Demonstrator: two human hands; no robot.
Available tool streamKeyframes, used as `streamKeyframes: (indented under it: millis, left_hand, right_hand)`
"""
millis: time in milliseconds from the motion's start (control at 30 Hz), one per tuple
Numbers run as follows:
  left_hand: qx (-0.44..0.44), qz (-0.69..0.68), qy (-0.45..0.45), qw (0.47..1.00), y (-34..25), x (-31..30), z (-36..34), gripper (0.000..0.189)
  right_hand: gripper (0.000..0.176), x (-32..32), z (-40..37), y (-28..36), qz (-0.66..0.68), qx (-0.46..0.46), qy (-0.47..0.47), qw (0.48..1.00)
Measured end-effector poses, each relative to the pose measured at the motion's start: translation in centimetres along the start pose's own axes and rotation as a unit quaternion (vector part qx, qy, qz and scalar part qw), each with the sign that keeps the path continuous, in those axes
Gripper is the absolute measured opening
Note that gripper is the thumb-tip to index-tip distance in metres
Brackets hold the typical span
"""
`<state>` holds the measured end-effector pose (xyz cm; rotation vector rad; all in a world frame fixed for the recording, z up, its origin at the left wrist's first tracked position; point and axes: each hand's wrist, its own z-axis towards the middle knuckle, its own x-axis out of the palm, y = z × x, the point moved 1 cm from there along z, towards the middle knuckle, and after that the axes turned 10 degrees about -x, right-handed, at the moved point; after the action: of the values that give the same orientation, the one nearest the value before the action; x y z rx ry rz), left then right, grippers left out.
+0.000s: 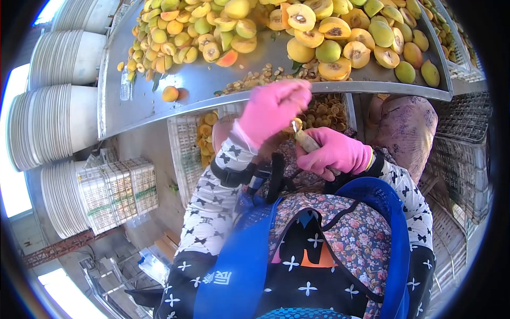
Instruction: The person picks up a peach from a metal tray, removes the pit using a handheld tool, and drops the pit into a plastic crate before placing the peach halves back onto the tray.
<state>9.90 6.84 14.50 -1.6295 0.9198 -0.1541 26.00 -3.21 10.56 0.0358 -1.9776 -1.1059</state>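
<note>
My left hand (276, 109), in a pink glove, is raised over the near rim of the metal table (212, 102). Its fingers are curled together and somewhat blurred; whatever they may hold cannot be made out. Lower and to the right, my right hand (336, 151), also in a pink glove, is wrapped around a short pitting tool (307, 141) with a thick, pale handle. The tool's metal tip points up toward my left hand, with a yellowish bit at it. Halved yellow peaches (335, 69) lie beyond the rim, beside loose pits (255, 80).
Whole and cut peaches (170, 37) pile up on the table's far side. One peach (170, 94) and a clear bottle (126, 85) sit nearer. Below the rim are crates with cut fruit (324, 114). Stacked white baskets (48, 125) stand left, and another person's leg (406, 130) is right.
</note>
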Motion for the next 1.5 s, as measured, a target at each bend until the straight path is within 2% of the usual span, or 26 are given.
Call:
streamKeyframes:
  millis: [100,133,167,200,233,267,333,400,467,533,633,667,733,800,833,867,933,967,1000,1033,1067,1167,1267,1300,1367,1500]
  left_hand:
    - [0.001,-0.196,-0.083,0.977,3.7,-4.7,-1.4,0.034]
    - [0.140,0.112,-0.137,0.974,3.2,-7.6,-2.8,0.034]
    - [0.262,0.408,-0.176,0.857,2.8,-10.5,-4.8,0.034]
    - [0.074,0.201,-0.134,0.967,3.4,-13.2,-6.9,0.037]
    - [-0.121,-0.027,-0.081,0.989,4.3,-14.6,-8.1,0.040]
    - [-0.115,0.001,-0.136,0.984,4.6,-15.1,-7.8,0.043]
    - [-0.101,0.057,-0.246,0.962,5.2,-16.7,-5.6,0.051]
    - [-0.226,-0.064,-0.290,0.928,6.7,-17.7,-1.1,0.059]
    - [-0.332,-0.040,-0.248,0.909,8.0,-16.6,4.2,0.060]
    - [-0.343,-0.032,-0.244,0.906,10.7,-15.3,8.1,0.060]
    - [-0.185,-0.086,-0.227,0.952,11.9,-13.0,9.6,0.053]
    - [-0.166,-0.078,-0.218,0.959,11.7,-12.3,9.3,0.051]
    - [-0.130,-0.058,-0.192,0.971,9.6,-10.3,7.4,0.047]
    - [-0.146,-0.051,-0.194,0.969,8.0,-9.5,5.5,0.049]
    - [-0.151,-0.050,-0.200,0.967,7.6,-9.5,5.1,0.050]
    - [-0.101,-0.069,-0.249,0.961,8.8,-9.7,5.2,0.048]
    - [-0.031,-0.315,-0.163,0.934,6.9,-9.5,3.2,0.043]
    - [0.005,-0.432,-0.113,0.895,5.9,-9.3,2.1,0.041]
    - [0.032,-0.432,-0.075,0.898,5.4,-9.2,1.1,0.039]
    - [0.026,-0.448,-0.082,0.890,4.4,-8.3,0.1,0.039]
    - [0.020,-0.464,-0.086,0.882,3.1,-6.8,-0.8,0.040]
    - [0.026,-0.495,-0.072,0.865,2.4,-3.0,-1.4,0.040]
    - [0.003,-0.533,-0.069,0.844,-0.7,0.1,-2.1,0.038]
    - [0.017,-0.496,-0.076,0.865,-0.9,0.7,-2.1,0.037]
    - [0.047,-0.420,-0.093,0.901,-1.2,1.4,-2.0,0.036]
    - [0.040,-0.416,-0.094,0.904,-0.7,2.2,-1.8,0.032]
  right_hand:
    - [0.015,2.4,-0.4,0.9,-0.047,0.046,0.026,0.998]
    - [0.020,2.1,-0.2,0.3,-0.128,0.017,0.012,0.992]
    - [0.023,1.4,0.0,-0.6,-0.263,-0.009,0.001,0.965]
    - [0.027,0.5,0.0,-1.5,-0.390,-0.034,-0.015,0.920]
    - [0.031,-0.1,0.0,-1.9,-0.510,-0.056,-0.032,0.858]
    - [0.040,-0.3,-0.2,-1.5,-0.515,0.000,-0.021,0.857]
    - [0.039,-0.6,0.1,-1.9,-0.566,-0.034,-0.030,0.823]
    - [0.038,-0.9,0.2,-1.8,-0.588,-0.056,-0.047,0.805]
    - [0.038,-1.3,-0.1,-1.2,-0.587,-0.062,-0.065,0.805]
    - [0.038,-2.1,-0.2,-1.4,-0.590,-0.051,-0.089,0.801]
    - [0.037,-2.4,-0.3,-0.1,-0.575,-0.038,-0.133,0.806]
    - [0.036,-2.3,-0.3,0.3,-0.564,-0.035,-0.148,0.811]
    - [0.035,-4.2,0.3,-0.5,-0.593,-0.075,-0.200,0.776]
    - [0.033,-5.4,0.4,-0.5,-0.612,-0.144,-0.286,0.724]
    - [0.032,-5.2,-0.1,-0.2,-0.607,-0.146,-0.280,0.729]
    - [0.032,-4.8,-0.8,0.5,-0.604,-0.150,-0.271,0.734]
    - [0.029,-3.3,-1.9,1.8,-0.589,-0.174,-0.211,0.760]
    - [0.028,-2.2,-2.3,3.1,-0.537,-0.129,-0.205,0.808]
    - [0.027,-0.5,-2.6,4.6,-0.480,-0.082,-0.196,0.851]
    - [0.027,0.4,-2.7,5.1,-0.419,-0.032,-0.187,0.888]
    - [0.028,-0.7,-1.9,3.1,-0.472,-0.190,-0.194,0.839]
    - [0.031,0.8,-0.1,1.9,-0.503,-0.415,-0.255,0.714]
    - [0.037,1.4,0.7,2.7,-0.596,-0.398,-0.267,0.644]
    - [0.037,1.5,0.8,2.8,-0.620,-0.386,-0.275,0.625]
    - [0.034,1.4,0.7,2.7,-0.646,-0.359,-0.286,0.610]
    - [0.030,1.2,0.7,1.7,-0.687,-0.302,-0.300,0.589]
